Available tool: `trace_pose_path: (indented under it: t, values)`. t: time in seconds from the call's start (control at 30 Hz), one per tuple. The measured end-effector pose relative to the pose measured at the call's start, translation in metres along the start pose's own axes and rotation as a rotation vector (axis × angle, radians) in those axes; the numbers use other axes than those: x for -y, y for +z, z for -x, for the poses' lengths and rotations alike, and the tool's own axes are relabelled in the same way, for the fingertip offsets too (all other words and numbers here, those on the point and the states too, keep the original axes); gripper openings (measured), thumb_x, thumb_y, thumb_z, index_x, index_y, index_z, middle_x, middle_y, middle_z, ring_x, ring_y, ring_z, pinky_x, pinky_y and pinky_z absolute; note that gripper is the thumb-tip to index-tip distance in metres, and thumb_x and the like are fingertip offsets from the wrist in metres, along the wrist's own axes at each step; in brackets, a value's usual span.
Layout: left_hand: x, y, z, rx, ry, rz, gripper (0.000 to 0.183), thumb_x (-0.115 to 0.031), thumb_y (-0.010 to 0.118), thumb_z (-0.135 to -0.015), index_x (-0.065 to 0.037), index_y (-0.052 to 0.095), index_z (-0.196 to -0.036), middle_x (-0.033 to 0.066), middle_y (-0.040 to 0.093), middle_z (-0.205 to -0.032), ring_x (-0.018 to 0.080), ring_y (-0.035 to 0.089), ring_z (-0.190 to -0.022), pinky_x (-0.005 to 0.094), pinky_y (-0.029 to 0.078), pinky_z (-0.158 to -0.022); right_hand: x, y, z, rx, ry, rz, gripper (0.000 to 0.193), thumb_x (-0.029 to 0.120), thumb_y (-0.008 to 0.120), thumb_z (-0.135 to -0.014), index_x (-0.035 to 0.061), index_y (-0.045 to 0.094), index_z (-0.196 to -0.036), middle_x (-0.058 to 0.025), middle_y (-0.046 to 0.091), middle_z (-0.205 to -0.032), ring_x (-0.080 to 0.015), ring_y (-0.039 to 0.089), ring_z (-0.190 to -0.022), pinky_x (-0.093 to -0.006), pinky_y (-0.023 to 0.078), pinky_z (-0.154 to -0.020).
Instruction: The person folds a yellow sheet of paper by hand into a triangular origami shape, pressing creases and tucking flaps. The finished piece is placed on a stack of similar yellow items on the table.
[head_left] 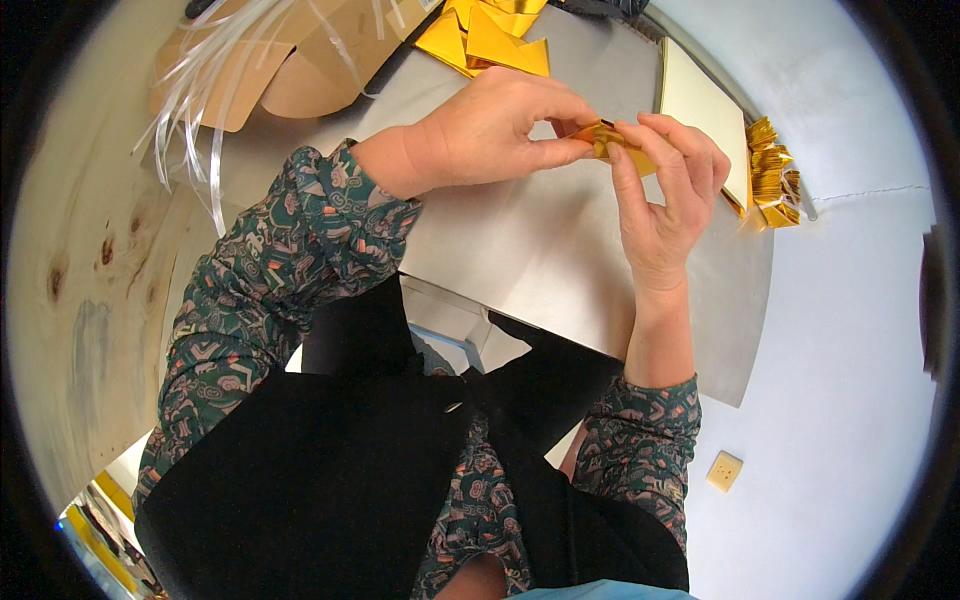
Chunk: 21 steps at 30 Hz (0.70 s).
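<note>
A small piece of shiny gold foil paper [603, 137] is held up between my two hands, above the grey table [520, 240]. My left hand [500, 130] pinches its left end between thumb and fingers. On the other side, my right hand [670, 180] grips it with the thumb below and the fingers over the top. The foil looks folded, though my fingers cover part of it. Beyond my left hand lies a loose pile of folded gold foil pieces [490, 40].
Brown cardboard [320, 70] with white plastic strips [215, 90] lies at the far left. At the right, a pale flat board [700, 110] leans near the white wall [850, 290], beside bundled gold foil pieces [770, 175]. A wooden surface [90, 270] is at the left.
</note>
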<state>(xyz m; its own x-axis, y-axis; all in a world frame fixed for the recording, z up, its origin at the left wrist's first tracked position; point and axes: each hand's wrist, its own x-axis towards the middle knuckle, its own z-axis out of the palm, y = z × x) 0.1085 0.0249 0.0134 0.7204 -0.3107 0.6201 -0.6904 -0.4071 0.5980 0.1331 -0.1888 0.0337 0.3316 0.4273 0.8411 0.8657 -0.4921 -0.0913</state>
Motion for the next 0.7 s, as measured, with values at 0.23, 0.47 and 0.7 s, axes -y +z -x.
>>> trace_pose_path:
  t: [0.23,0.47,0.7]
  values:
    - [-0.005,0.004,0.0,-0.097,-0.068,0.097,0.022,-0.006,0.074,-0.09,-0.001,0.072,-0.111,0.0074,0.072,-0.1,0.0125,0.069,-0.087,0.0251,0.058,-0.078,-0.001,-0.001,0.0,-0.054,-0.025,0.012,0.023,0.006,0.082,-0.076,0.0142,0.075,-0.096,0.0034,0.071,-0.101,-0.0182,0.057,-0.099,-0.0293,0.041,-0.089]
    - [-0.009,0.009,0.001,-0.13,-0.067,0.133,0.022,-0.008,0.073,-0.092,-0.002,0.071,-0.113,0.0063,0.071,-0.1,0.0102,0.069,-0.088,0.0225,0.058,-0.072,0.002,-0.002,0.002,-0.067,0.005,0.02,0.022,0.004,0.082,-0.075,0.0128,0.074,-0.094,0.0013,0.072,-0.099,-0.0188,0.057,-0.098,-0.0298,0.042,-0.087]
    - [-0.008,0.012,0.003,-0.104,-0.089,0.201,0.024,-0.009,0.071,-0.094,-0.001,0.071,-0.116,0.0066,0.071,-0.101,0.0104,0.069,-0.089,0.0231,0.059,-0.072,0.003,0.002,0.003,-0.068,0.098,-0.069,0.02,0.003,0.08,-0.075,0.0125,0.071,-0.091,0.0002,0.07,-0.097,-0.0193,0.057,-0.092,-0.0312,0.042,-0.086]
